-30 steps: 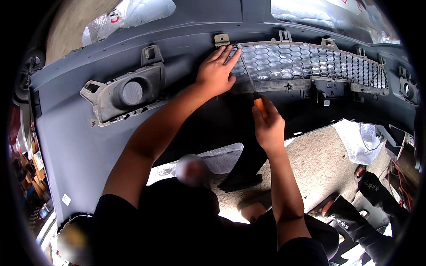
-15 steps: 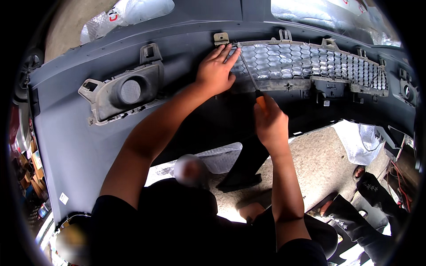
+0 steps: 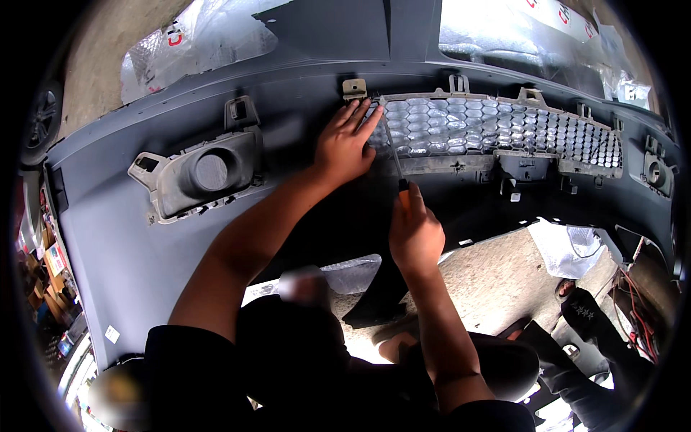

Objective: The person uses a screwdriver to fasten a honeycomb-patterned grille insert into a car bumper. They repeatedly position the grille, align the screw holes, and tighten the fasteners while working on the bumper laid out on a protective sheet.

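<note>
A dark grey car bumper cover (image 3: 108, 216) lies with its inner side toward me. Set into it is a honeycomb grille (image 3: 461, 124). My left hand (image 3: 345, 147) lies with fingers stretched out at the grille's left end, just below a small metal bracket (image 3: 354, 89). In my right hand (image 3: 419, 234) is an orange-handled screwdriver (image 3: 396, 164), gripped by its handle. Its long shaft points away from me, and the tip is beside my left fingertips at the grille's upper left corner. What exactly the tip touches is too small to tell.
A round fog lamp housing (image 3: 194, 176) sits at the left of the bumper, with another mount (image 3: 655, 171) at the far right. Clear plastic wrap (image 3: 205, 47) lies beyond. A person's dark-clad leg (image 3: 604, 335) and red cables (image 3: 643, 317) show at the lower right.
The scene has shifted downward in view. My right hand has swung slightly left, bringing the screwdriver more upright. My left hand keeps its place at the grille's end.
</note>
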{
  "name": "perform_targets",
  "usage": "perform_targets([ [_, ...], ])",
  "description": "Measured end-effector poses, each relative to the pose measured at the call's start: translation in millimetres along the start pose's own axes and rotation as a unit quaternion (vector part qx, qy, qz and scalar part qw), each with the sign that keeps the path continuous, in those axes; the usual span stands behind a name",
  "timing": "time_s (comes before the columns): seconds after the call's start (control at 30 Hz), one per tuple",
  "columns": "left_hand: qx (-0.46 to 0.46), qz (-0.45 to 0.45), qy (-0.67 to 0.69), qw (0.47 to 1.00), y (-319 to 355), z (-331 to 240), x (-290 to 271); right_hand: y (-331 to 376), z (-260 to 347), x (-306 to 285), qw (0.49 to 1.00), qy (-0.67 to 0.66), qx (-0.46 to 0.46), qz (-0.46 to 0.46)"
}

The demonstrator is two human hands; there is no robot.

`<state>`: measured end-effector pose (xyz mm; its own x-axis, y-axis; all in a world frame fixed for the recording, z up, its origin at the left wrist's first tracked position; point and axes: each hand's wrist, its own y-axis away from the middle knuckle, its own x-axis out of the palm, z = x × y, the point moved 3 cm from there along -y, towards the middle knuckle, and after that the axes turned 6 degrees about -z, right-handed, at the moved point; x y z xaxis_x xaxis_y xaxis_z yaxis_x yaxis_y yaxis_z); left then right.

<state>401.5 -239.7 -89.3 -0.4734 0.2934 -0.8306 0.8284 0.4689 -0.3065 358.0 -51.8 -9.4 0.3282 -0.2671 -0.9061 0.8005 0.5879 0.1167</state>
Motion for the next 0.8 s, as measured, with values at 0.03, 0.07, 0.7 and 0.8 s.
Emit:
perform_targets([
  [0.03, -0.005, -0.004, 0.002, 1.0, 1.8, 2.1, 3.2, -0.9, 6.2, -2.5, 0.999, 0.031, 0.024, 0.027],
  [0.07, -0.01, -0.009, 0.004, 1.0, 2.3, 3.5, 5.0, -1.1, 8.3, -2.0, 0.999, 0.033, 0.023, 0.022],
  [0.7, -0.005, -0.041, 0.001, 0.999, -4.8, 2.3, -2.6, 14.9, 2.9, 5.2, 0.446, -0.77, 0.419, 0.181],
  [0.8, -0.005, -0.039, -0.006, 0.999, -5.3, 0.1, -2.4, 6.1, 2.1, -7.8, 0.938, -0.334, 0.093, -0.01],
])
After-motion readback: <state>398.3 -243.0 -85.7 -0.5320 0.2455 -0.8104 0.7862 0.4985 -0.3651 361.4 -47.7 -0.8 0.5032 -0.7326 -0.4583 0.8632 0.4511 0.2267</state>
